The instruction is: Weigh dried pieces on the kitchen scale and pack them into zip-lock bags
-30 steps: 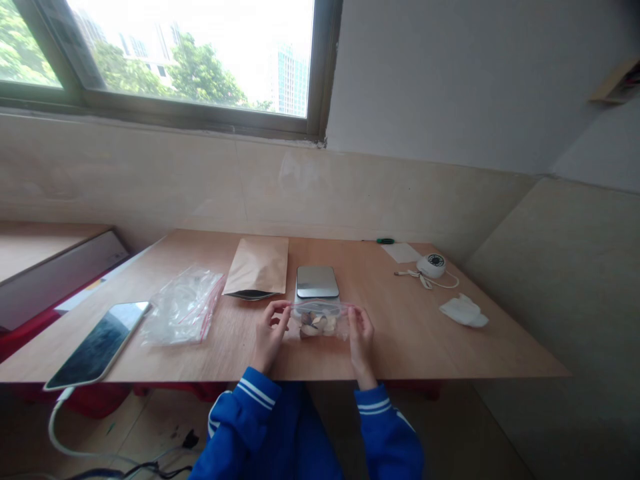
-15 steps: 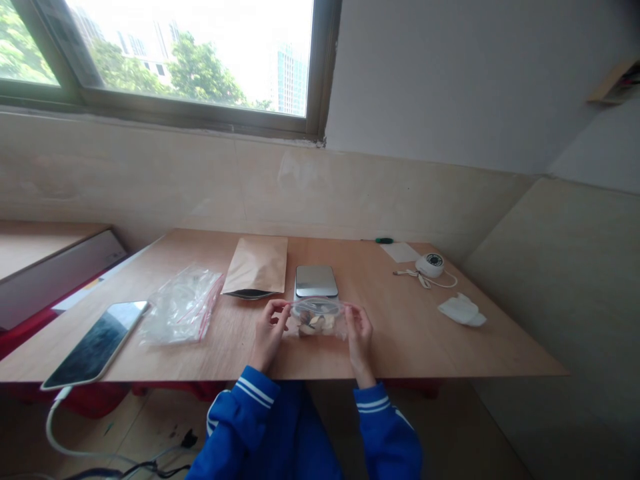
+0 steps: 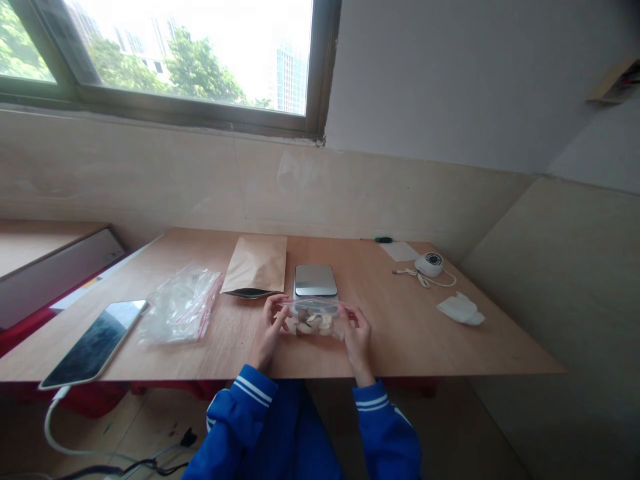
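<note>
A clear zip-lock bag (image 3: 318, 323) with pale, sliced-looking pieces inside lies at the front of the table, its red-edged mouth towards the far side. My left hand (image 3: 270, 327) pinches the bag at its left end, and my right hand (image 3: 357, 331) grips the right end near the zip. Just behind the bag sits a small digital scale (image 3: 316, 280) with a shiny metal top; the bag hides its near edge. To the left of the scale lies a brown paper pouch (image 3: 256, 265), its dark mouth facing me and slightly parted.
Several clear zip bags (image 3: 183, 303) lie in a pile on the left, beside a phone (image 3: 95, 343) plugged into a white cable. At right are a white dome camera (image 3: 429, 265) with its cord, a crumpled tissue (image 3: 461, 309), white paper (image 3: 399, 251) and a green-handled screwdriver (image 3: 384, 239).
The bag's mouth has gone from a rounded, gaping opening to a flatter, nearly straight line. Both hands have shifted slightly and still hold its ends.
</note>
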Action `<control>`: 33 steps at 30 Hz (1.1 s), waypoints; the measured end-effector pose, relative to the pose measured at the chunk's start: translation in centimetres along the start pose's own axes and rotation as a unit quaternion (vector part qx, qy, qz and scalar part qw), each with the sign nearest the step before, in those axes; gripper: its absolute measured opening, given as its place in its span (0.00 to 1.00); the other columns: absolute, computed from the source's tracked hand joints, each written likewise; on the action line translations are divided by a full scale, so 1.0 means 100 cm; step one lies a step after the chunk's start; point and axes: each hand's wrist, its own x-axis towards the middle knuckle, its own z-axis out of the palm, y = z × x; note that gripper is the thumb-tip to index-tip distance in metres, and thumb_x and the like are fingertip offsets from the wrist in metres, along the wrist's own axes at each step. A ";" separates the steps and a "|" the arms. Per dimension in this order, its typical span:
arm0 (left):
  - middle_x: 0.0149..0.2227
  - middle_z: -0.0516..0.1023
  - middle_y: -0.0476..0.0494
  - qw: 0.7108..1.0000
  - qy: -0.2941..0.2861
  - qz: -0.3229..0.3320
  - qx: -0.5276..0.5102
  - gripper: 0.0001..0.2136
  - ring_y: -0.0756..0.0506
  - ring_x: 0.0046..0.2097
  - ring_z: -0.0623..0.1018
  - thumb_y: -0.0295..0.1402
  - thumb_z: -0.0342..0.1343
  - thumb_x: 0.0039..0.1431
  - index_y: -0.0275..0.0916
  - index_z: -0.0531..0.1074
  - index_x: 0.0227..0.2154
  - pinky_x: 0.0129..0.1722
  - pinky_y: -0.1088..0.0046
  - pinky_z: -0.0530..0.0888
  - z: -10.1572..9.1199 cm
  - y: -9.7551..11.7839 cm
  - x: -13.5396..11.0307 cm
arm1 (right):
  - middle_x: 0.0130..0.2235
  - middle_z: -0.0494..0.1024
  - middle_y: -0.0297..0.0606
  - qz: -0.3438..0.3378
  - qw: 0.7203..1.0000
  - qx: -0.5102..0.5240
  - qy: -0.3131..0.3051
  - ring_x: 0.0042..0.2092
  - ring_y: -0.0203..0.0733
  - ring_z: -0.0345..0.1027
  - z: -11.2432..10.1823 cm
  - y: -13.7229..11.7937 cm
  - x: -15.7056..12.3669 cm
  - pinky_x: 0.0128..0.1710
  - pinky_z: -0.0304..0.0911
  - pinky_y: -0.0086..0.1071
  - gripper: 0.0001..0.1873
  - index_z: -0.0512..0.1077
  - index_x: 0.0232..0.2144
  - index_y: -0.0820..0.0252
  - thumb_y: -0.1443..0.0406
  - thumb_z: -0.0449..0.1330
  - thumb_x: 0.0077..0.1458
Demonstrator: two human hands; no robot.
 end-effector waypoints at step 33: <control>0.34 0.76 0.46 0.997 -0.047 -0.018 0.056 0.12 0.47 0.35 0.75 0.43 0.58 0.54 0.38 0.74 0.33 0.31 0.74 0.69 0.002 0.004 -0.001 | 0.33 0.75 0.36 -0.014 0.997 0.017 -0.080 0.36 0.41 0.70 0.000 -0.008 -0.004 0.37 0.67 0.34 0.13 0.74 0.32 0.59 0.55 0.63 0.52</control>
